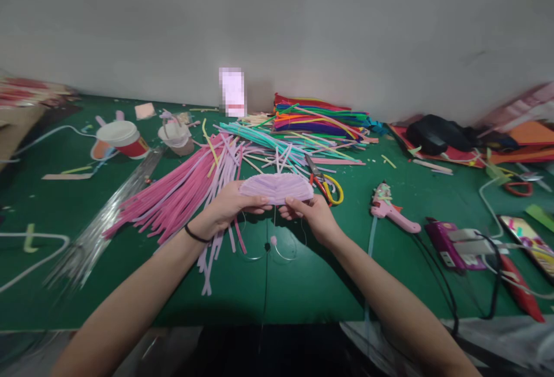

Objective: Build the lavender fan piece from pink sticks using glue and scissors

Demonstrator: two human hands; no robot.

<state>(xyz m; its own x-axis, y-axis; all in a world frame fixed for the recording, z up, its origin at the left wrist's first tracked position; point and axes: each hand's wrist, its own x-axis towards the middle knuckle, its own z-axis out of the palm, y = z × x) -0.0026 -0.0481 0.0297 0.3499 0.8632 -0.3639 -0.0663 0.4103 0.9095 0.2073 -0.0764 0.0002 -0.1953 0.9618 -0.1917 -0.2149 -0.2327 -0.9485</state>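
Observation:
Both hands hold up a lilac fan-shaped piece of pipe cleaners over the middle of the table. My left hand grips its left end, thumb along the lower edge. At the right end, my right hand pinches it the same way. Thin wire or thread hangs below the piece, with a small pink ball near it. Just beyond my right hand lie scissors with yellow and red handles. Pink pipe cleaners spread out by my left forearm.
On the right are a pink glue gun, a purple power strip with cables and a phone. Multicoloured pipe cleaners pile up at the back. Two cups, one a lidded paper cup, stand left, near silvery sticks.

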